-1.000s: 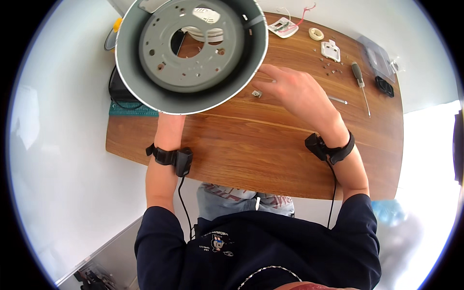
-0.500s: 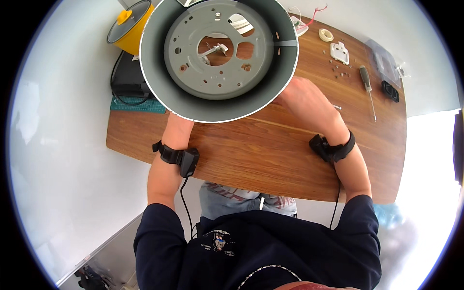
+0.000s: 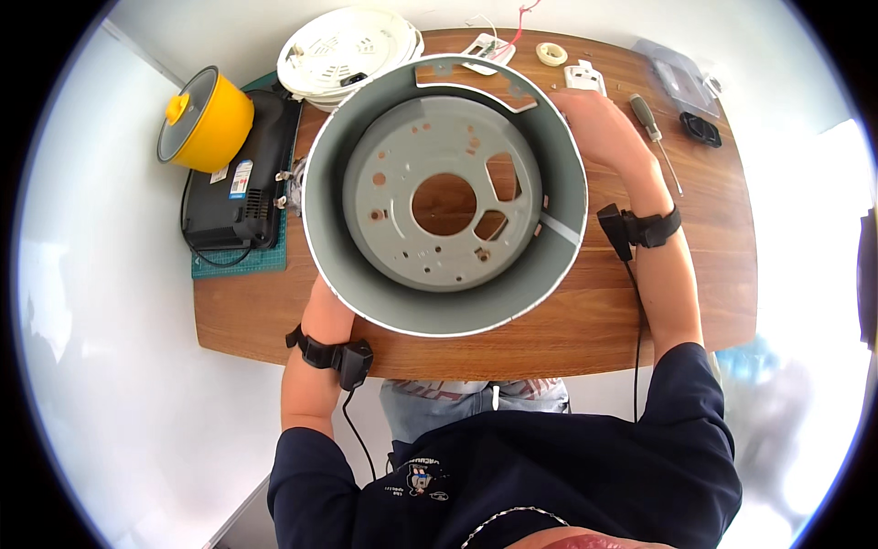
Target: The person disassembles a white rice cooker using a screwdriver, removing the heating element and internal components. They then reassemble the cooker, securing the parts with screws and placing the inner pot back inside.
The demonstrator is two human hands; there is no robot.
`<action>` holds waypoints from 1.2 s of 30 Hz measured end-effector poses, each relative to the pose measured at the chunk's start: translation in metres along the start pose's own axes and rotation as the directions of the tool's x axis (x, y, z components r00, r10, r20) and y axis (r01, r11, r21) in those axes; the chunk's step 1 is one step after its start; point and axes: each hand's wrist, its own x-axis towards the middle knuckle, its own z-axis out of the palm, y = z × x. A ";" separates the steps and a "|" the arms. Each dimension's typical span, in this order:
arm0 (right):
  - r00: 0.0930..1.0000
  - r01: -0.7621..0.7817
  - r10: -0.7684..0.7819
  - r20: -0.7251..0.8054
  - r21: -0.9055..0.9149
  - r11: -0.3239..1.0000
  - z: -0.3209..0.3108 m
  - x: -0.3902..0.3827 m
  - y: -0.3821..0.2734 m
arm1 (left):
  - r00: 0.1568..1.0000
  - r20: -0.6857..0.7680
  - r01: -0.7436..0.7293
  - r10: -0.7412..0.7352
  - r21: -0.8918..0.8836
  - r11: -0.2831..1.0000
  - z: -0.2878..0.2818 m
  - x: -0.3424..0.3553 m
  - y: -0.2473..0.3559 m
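Note:
A big grey cylindrical metal shell (image 3: 553, 261), its inside facing up, fills the middle of the view above the table. Its grey bottom plate (image 3: 389, 229) has a round centre hole, two larger cut-outs and several small holes, and a notched opening shows in the far wall. At the right, my right hand (image 3: 594, 128) holds the shell's outer side, with its fingertips hidden behind the rim. My left forearm (image 3: 327, 311) runs under the near left side of the shell, which hides my left hand and its fingers.
A yellow pot with a grey lid (image 3: 224, 119) stands on a black appliance (image 3: 229, 210) over a green cutting mat. White round plastic parts (image 3: 352, 50) lie behind. At the right are a screwdriver (image 3: 645, 117), a tape roll (image 3: 551, 54), a black part (image 3: 701, 129) and a clear box (image 3: 677, 73).
The shell has moved nearer to me and slightly right, tilting so its far wall opening shows. My right hand has come up along its right side. The white round parts are now uncovered.

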 end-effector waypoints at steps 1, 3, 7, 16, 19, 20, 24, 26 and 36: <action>1.000 -0.020 0.020 0.007 -0.005 1.000 0.001 0.001 -0.003 | 1.000 0.002 0.015 -0.015 0.003 1.000 0.000 0.006 -0.003; 0.998 -0.054 0.054 0.019 -0.016 0.998 0.003 0.003 -0.002 | 0.999 0.010 0.033 -0.033 0.006 0.999 0.002 0.010 -0.006; 0.995 -0.104 0.104 -0.002 0.018 0.994 0.000 0.001 0.002 | 0.998 0.025 0.060 -0.061 0.002 0.998 0.003 0.011 -0.013; 0.966 -0.242 0.257 -0.016 0.277 0.930 -0.071 -0.005 -0.045 | 0.996 0.041 0.076 -0.077 0.006 0.997 0.012 0.005 -0.021; 0.987 -0.131 0.070 0.146 0.467 0.874 -0.079 -0.014 -0.049 | 0.996 0.037 0.079 -0.080 0.009 0.997 0.011 0.005 -0.025; 0.980 -0.121 0.021 0.198 0.514 0.849 -0.081 -0.016 -0.051 | 0.996 0.039 0.081 -0.081 0.011 0.997 0.012 0.003 -0.025; 0.964 0.063 -0.219 0.151 0.670 0.740 -0.073 -0.014 -0.028 | 0.995 0.048 0.083 -0.085 0.034 0.996 0.019 0.006 -0.027; 0.947 0.110 -0.273 0.169 0.627 0.771 -0.077 -0.014 -0.026 | 0.996 0.049 0.066 -0.068 0.041 0.997 0.023 0.000 -0.026; 0.979 -0.081 -0.021 0.202 0.482 0.872 -0.081 -0.015 -0.043 | 0.981 -0.057 -0.152 0.184 0.362 0.920 0.045 -0.015 -0.035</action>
